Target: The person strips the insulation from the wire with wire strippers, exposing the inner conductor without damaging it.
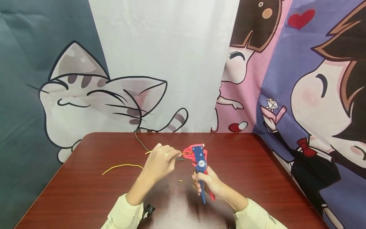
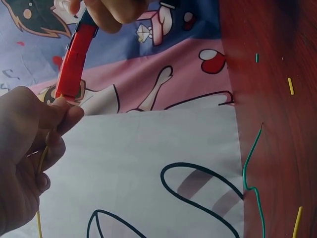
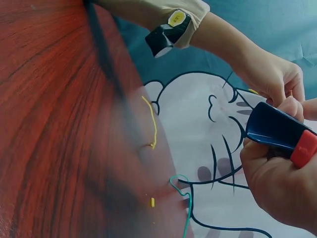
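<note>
My left hand point(image 1: 160, 160) pinches a thin yellow wire point(image 2: 39, 223) between thumb and fingertips. A short length of it runs from the fingertips to the red jaws of a wire stripper point(image 1: 201, 163). The wire's other part trails down past the palm in the left wrist view. Held upright over the table, the stripper has a blue body and red parts. My right hand point(image 1: 210, 183) is wrapped round its blue and red handles, with the fingers curled. In the right wrist view the blue handle point(image 3: 277, 130) hides much of the meeting point of wire and tool.
A green wire point(image 2: 259, 198) lies on the dark red wooden table point(image 1: 94, 197). Another yellow stretch of wire point(image 1: 123, 165) lies left of my left wrist. Small yellow point(image 2: 290, 86) and green offcuts point(image 2: 257, 57) are scattered nearby. A printed cloth point(image 1: 171, 47) hangs behind the table.
</note>
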Tool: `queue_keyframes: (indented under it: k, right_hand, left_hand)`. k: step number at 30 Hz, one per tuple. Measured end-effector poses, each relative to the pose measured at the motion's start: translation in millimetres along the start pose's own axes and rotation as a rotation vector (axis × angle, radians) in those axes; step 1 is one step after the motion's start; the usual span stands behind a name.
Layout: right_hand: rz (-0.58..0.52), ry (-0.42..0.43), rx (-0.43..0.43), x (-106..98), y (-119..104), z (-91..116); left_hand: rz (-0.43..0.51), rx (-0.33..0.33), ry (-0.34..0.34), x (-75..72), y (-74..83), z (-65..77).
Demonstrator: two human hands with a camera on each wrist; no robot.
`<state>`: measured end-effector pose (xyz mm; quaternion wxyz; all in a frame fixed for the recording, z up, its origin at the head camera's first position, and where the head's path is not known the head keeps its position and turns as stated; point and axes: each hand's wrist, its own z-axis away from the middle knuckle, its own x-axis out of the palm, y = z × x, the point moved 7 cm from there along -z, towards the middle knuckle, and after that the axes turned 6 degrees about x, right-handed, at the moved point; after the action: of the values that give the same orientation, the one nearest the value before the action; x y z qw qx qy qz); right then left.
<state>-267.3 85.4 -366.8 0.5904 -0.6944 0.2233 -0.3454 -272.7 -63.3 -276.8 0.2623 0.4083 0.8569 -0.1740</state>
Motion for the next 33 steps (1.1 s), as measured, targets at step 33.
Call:
queue_keyframes:
  k: [33]
  right_hand:
    - [0.119,-0.181,0.081,-10.0,-5.8,18.7]
  left_hand:
    - [0.194,-0.243,-0.186,9.9,-39.1,13.1]
